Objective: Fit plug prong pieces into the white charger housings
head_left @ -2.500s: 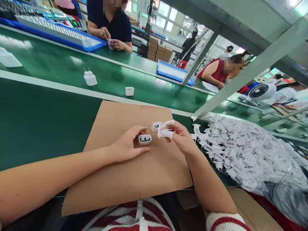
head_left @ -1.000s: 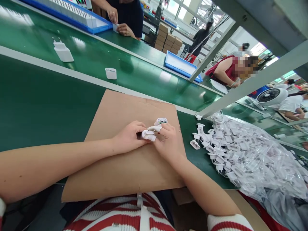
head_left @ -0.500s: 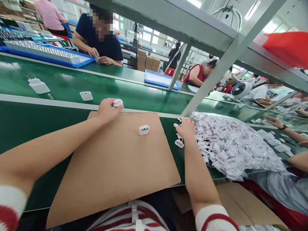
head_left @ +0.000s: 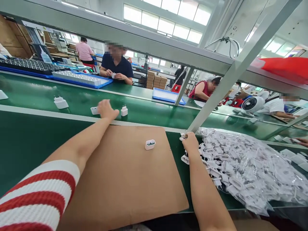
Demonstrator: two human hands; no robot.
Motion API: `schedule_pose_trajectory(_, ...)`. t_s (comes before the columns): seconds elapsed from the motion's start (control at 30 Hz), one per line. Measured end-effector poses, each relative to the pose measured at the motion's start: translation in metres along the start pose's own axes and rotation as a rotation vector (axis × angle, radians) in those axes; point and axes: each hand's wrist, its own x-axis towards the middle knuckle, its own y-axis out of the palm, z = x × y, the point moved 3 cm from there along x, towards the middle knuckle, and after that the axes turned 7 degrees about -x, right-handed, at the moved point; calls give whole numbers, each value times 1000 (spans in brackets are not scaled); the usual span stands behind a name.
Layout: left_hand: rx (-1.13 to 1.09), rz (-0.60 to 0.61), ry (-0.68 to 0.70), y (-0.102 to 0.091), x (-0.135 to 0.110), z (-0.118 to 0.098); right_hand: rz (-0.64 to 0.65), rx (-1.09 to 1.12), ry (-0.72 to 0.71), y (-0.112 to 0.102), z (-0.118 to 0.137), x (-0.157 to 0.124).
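Note:
My left hand (head_left: 107,109) reaches over the green conveyor belt with its fingers stretched out and slightly blurred. Its fingertips are at a white charger housing (head_left: 94,110), partly hidden behind them; whether they touch it I cannot tell. Just right of this hand, a white plug charger (head_left: 124,111) stands with its pins up. My right hand (head_left: 191,142) is closed by the bag, its fingers curled on a small white plastic part (head_left: 183,136). Another white plug piece (head_left: 185,159) lies beneath it. An open white housing with a circuit board inside (head_left: 150,145) rests on the cardboard sheet (head_left: 125,179).
A clear plastic bag of white parts (head_left: 243,166) lies at the right. A slanted metal post (head_left: 214,96) rises beyond my right hand. Another charger (head_left: 61,102) stands on the belt at left. Co-workers sit across the line, near blue trays (head_left: 168,95).
My left hand has let go of the charger, which now stands on the belt, and moved left to the housing. My right hand stays among the small white parts. The view has tilted up.

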Motion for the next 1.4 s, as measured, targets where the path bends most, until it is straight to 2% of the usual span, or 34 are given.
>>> schedule_pose_trajectory(0.07,33,-149,-130,-18,6,30,-38,37,2,-3,5,-1)
schedule_pose_trajectory(0.17,28,-238,-226,-42,10,62,-60,108,-19,-7,12,-3)
schedule_pose_trajectory(0.27,9,-241,-220,-50,11,68,-44,176,-43,-9,17,-6)
schedule_pose_trajectory(0.33,-3,-211,-151,-45,7,51,-38,235,-55,-13,20,-7)
schedule_pose_trajectory(0.4,-17,-150,-10,-34,-10,19,-58,309,-62,-21,25,-10)
schedule_pose_trajectory(0.47,-52,-11,165,-20,-43,-21,-81,389,-77,-30,32,-16)
schedule_pose_trajectory(0.5,-72,102,203,-11,-65,-41,-53,489,-94,-34,37,-20)
schedule_pose_trajectory(0.53,-79,247,225,-2,-89,-59,27,645,-121,-37,43,-26)
schedule_pose_trajectory(0.6,-144,491,367,16,-136,-90,312,1057,-182,-40,56,-40)
schedule_pose_trajectory(0.67,-195,612,402,32,-172,-106,591,1360,-215,-42,67,-55)
schedule_pose_trajectory(0.73,-225,628,393,44,-191,-108,706,1417,-229,-43,75,-67)
schedule_pose_trajectory(0.8,-250,613,368,51,-199,-103,727,1390,-246,-42,80,-74)
schedule_pose_trajectory(1.07,-378,652,243,53,-201,-91,758,1232,-429,-49,102,-103)
schedule_pose_trajectory(1.13,-415,654,237,54,-200,-90,711,1213,-446,-50,106,-109)
schedule_pose_trajectory(1.27,-485,662,248,56,-199,-89,497,1132,-434,-48,113,-119)
schedule_pose_trajectory(1.4,-517,661,265,56,-200,-88,483,1124,-415,-47,118,-127)
